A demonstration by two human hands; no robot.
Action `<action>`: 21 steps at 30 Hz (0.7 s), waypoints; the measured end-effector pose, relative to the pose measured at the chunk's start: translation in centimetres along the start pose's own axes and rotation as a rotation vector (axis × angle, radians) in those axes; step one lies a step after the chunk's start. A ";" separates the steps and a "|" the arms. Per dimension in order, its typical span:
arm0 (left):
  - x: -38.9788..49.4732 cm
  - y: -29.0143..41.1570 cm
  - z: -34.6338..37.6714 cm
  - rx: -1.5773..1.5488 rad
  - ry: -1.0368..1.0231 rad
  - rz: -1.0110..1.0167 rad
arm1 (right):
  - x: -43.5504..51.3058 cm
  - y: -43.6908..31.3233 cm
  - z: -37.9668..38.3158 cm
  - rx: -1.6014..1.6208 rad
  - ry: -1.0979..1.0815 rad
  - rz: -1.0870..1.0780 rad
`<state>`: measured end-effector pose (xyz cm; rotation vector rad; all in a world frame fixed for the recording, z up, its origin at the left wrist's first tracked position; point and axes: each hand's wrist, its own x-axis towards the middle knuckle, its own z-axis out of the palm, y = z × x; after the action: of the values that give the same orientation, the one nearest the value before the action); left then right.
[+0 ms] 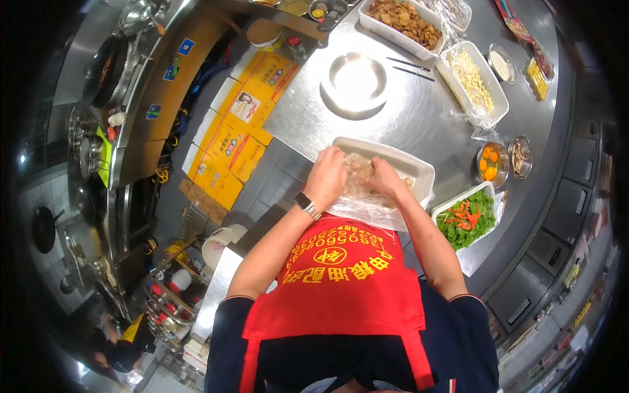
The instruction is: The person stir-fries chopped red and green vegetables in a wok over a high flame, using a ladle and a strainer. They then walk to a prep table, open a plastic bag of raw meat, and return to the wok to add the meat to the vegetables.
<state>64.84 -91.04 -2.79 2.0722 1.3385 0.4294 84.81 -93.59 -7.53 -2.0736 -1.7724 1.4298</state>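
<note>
A white rectangular plastic container [416, 169] stands at the near edge of the steel table, before my red apron. My left hand [325, 179], with a watch at the wrist, grips the left side of a clump of pale, translucent food [357, 173]. On its other side, my right hand [384, 177] has its fingers curled around the clump. Whether the food is raw meat or seafood I cannot tell. Clear plastic film [366, 209] hangs over the container's near rim, below both hands. More pale pieces lie inside, by my right wrist.
On the steel table [300, 110] are a steel bowl [356, 81], black chopsticks [410, 67], a tub of brown sliced food [405, 24], a tub of pale yellow pieces [474, 83], cracked eggs [490, 159] and greens [464, 216]. Flattened yellow cartons [236, 132] cover the floor. Another person [123, 344] is at lower left.
</note>
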 end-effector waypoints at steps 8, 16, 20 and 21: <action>2.7 1.2 1.8 0.172 -0.307 0.041 | -0.6 -0.2 -0.5 0.171 0.007 0.007; 6.5 -2.3 4.9 -0.147 -0.771 -0.197 | -2.8 1.0 -2.9 0.466 -0.108 0.170; 7.7 -2.3 5.9 -0.351 -0.926 -0.307 | -3.5 2.2 -2.6 0.427 0.007 0.081; 7.7 -2.3 6.0 -0.391 -0.954 -0.329 | -3.5 2.4 -2.3 0.404 0.040 0.073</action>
<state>70.03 -85.45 -9.29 1.3740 0.8690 -0.3872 88.44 -96.07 -5.49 -1.9501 -1.2716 1.5925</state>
